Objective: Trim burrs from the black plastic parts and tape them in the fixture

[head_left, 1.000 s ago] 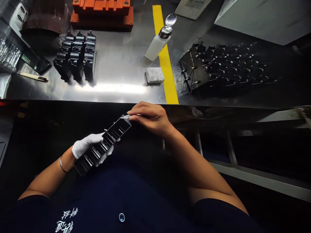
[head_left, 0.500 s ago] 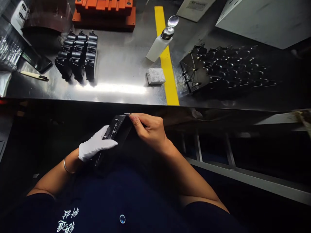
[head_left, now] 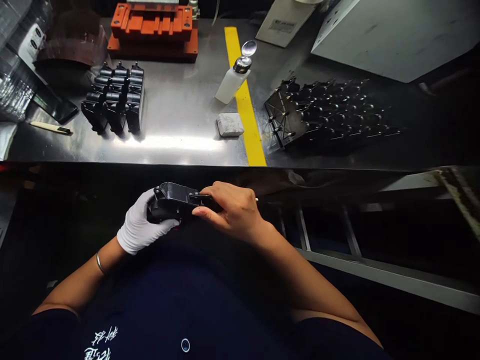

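My left hand [head_left: 139,225], in a white glove, is closed around the left end of a black moulded plastic part [head_left: 175,193]. The part lies roughly level in front of my body, just below the bench edge, with a sloped smooth face upward. My bare right hand [head_left: 238,210] grips its right end, thumb underneath and fingers over the top. A small pale tip pokes out behind the right knuckles; what it belongs to is hidden.
On the metal bench [head_left: 176,110] stand rows of black parts [head_left: 115,102] at left and more black parts [head_left: 287,117] at right. A pump bottle [head_left: 229,84], a white block [head_left: 230,124], a yellow tape strip [head_left: 251,130], a utility knife [head_left: 50,127] and an orange fixture [head_left: 152,47] are there too.
The black part has turned from a steep slant to nearly level, showing another face. My right hand has gone from pinching its top corner to gripping its right end. The view has shifted slightly.
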`<action>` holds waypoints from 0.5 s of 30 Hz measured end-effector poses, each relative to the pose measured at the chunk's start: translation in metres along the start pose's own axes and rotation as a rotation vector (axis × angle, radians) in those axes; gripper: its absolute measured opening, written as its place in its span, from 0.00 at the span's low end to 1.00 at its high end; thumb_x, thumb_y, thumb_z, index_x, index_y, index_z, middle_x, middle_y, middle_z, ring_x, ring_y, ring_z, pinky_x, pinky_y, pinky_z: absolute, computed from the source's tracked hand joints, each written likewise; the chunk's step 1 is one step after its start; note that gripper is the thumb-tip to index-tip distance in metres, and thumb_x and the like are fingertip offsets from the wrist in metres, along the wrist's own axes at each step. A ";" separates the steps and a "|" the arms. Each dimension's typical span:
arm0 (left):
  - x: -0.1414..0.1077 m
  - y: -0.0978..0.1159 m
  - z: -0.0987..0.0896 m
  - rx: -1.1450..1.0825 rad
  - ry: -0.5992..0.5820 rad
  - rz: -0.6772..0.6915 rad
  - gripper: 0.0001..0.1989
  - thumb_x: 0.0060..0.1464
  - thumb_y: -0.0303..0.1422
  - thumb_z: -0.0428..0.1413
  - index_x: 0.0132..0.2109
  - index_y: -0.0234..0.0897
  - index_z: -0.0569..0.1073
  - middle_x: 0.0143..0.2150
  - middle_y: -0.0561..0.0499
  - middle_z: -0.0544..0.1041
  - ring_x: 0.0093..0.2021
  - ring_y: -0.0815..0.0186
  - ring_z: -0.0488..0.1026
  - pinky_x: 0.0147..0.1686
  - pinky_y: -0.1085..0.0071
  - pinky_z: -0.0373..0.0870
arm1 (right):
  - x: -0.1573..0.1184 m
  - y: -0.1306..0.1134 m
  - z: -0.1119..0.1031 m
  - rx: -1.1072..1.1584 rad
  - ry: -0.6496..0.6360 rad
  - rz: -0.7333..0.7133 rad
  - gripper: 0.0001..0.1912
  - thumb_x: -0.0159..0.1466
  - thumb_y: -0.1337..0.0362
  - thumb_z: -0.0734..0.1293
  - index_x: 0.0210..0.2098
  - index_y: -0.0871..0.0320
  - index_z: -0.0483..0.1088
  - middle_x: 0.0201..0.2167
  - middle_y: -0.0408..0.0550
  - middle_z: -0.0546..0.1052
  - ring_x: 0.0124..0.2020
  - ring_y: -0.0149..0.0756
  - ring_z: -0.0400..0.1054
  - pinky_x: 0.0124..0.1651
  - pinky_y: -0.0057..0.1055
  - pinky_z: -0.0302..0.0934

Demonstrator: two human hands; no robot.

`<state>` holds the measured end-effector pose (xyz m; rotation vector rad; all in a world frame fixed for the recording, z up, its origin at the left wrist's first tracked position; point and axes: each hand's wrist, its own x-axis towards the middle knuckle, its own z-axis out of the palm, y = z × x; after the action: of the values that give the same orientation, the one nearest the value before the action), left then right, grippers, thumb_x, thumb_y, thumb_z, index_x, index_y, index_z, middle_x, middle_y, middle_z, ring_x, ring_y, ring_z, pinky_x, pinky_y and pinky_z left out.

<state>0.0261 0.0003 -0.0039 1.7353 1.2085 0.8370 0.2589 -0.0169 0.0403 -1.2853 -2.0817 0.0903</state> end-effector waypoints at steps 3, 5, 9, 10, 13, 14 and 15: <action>-0.004 -0.008 0.001 0.031 -0.017 0.130 0.36 0.40 0.37 0.67 0.57 0.44 0.64 0.52 0.45 0.73 0.51 0.54 0.72 0.53 0.58 0.67 | -0.001 -0.001 -0.003 -0.068 -0.093 -0.061 0.25 0.65 0.46 0.60 0.22 0.58 0.67 0.17 0.43 0.68 0.19 0.28 0.60 0.24 0.28 0.48; -0.005 -0.009 0.001 0.037 -0.029 0.120 0.36 0.40 0.37 0.67 0.57 0.43 0.64 0.51 0.44 0.73 0.51 0.54 0.72 0.53 0.58 0.67 | -0.001 -0.001 -0.006 -0.060 -0.121 -0.113 0.26 0.65 0.48 0.61 0.17 0.58 0.62 0.15 0.41 0.63 0.17 0.26 0.55 0.23 0.28 0.43; -0.006 -0.007 0.001 0.029 -0.057 0.069 0.36 0.40 0.39 0.67 0.57 0.43 0.64 0.51 0.44 0.73 0.52 0.53 0.71 0.54 0.56 0.66 | 0.001 0.000 -0.010 -0.074 -0.073 -0.164 0.27 0.64 0.47 0.61 0.16 0.58 0.60 0.14 0.40 0.61 0.17 0.25 0.52 0.22 0.29 0.42; -0.005 -0.006 0.001 0.018 -0.067 0.067 0.36 0.40 0.39 0.67 0.57 0.43 0.64 0.51 0.44 0.73 0.52 0.53 0.71 0.54 0.56 0.66 | 0.002 0.000 -0.011 -0.077 -0.079 -0.161 0.28 0.64 0.45 0.60 0.17 0.58 0.61 0.15 0.40 0.61 0.18 0.26 0.52 0.22 0.28 0.42; -0.003 -0.005 0.000 -0.015 -0.093 0.065 0.36 0.40 0.39 0.67 0.56 0.42 0.65 0.50 0.44 0.73 0.51 0.53 0.72 0.53 0.57 0.67 | 0.003 0.001 -0.012 -0.054 -0.147 -0.172 0.29 0.64 0.44 0.59 0.16 0.58 0.60 0.15 0.40 0.60 0.18 0.26 0.52 0.23 0.29 0.42; -0.003 -0.005 -0.001 -0.028 -0.105 0.057 0.36 0.39 0.39 0.67 0.56 0.41 0.66 0.50 0.44 0.74 0.50 0.54 0.72 0.53 0.57 0.67 | 0.003 0.001 -0.012 -0.041 -0.160 -0.182 0.29 0.64 0.44 0.60 0.15 0.58 0.59 0.14 0.40 0.60 0.18 0.25 0.52 0.23 0.29 0.42; -0.002 -0.005 -0.002 -0.043 -0.117 0.046 0.36 0.39 0.39 0.67 0.56 0.41 0.66 0.50 0.44 0.74 0.50 0.54 0.73 0.53 0.57 0.68 | 0.004 0.001 -0.012 -0.030 -0.160 -0.190 0.29 0.64 0.45 0.60 0.15 0.58 0.59 0.14 0.39 0.59 0.17 0.25 0.51 0.23 0.29 0.41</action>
<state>0.0220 -0.0003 -0.0077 1.7580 1.0699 0.7709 0.2659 -0.0167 0.0510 -1.1229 -2.3396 0.0806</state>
